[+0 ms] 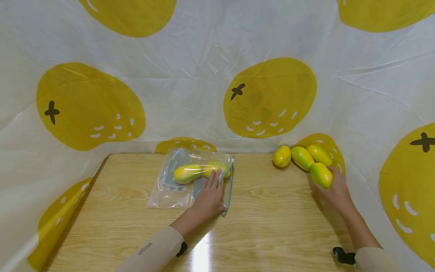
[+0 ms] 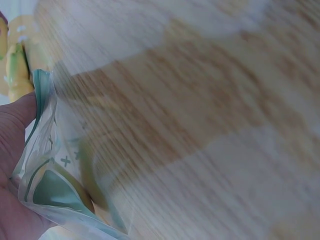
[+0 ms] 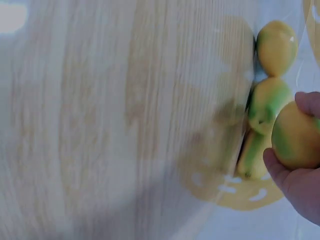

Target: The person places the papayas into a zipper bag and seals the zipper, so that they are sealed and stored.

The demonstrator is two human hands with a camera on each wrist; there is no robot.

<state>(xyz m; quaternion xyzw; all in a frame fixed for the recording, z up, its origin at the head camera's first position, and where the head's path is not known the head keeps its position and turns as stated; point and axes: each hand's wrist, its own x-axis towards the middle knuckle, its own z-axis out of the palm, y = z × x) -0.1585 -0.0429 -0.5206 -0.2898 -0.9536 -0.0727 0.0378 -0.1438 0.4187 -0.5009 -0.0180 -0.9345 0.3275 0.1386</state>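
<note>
Right hand: the right hand (image 1: 334, 190) reaches to the far right edge of the surface (image 1: 272, 223), forearm stretched forward, fingers and thumb curled round one yellow-green mango (image 1: 321, 175). The right wrist view shows the same grip, thumb under the fruit and a finger over it.

Held mango: it is at the right rear of the surface, just beside the loose fruit; whether it touches the surface I cannot tell.

Loose mangoes: three more mangoes (image 1: 301, 156) lie close together just behind the held one, against the backdrop.

Left hand: the left hand (image 1: 209, 198) lies palm down with fingers straight on the open edge of the clear zip bag (image 1: 170, 189), forearm angled in from the lower middle. Fingertips reach toward the fruit inside.

Bag: it lies flat on the rear middle of the surface, well apart from the right hand. Two bagged mangoes (image 1: 200, 172) lie inside, end to end.

Left wrist view: blurred; the palm (image 2: 12, 150) shows beside the bag's green-trimmed edge, and the contents cannot be made out.

Right wrist view: soft and blurred; the hand is cut off at the frame's right edge.

Backdrop: a white cloth with large yellow fruit prints (image 1: 270, 96) hangs behind and at both sides.
</note>
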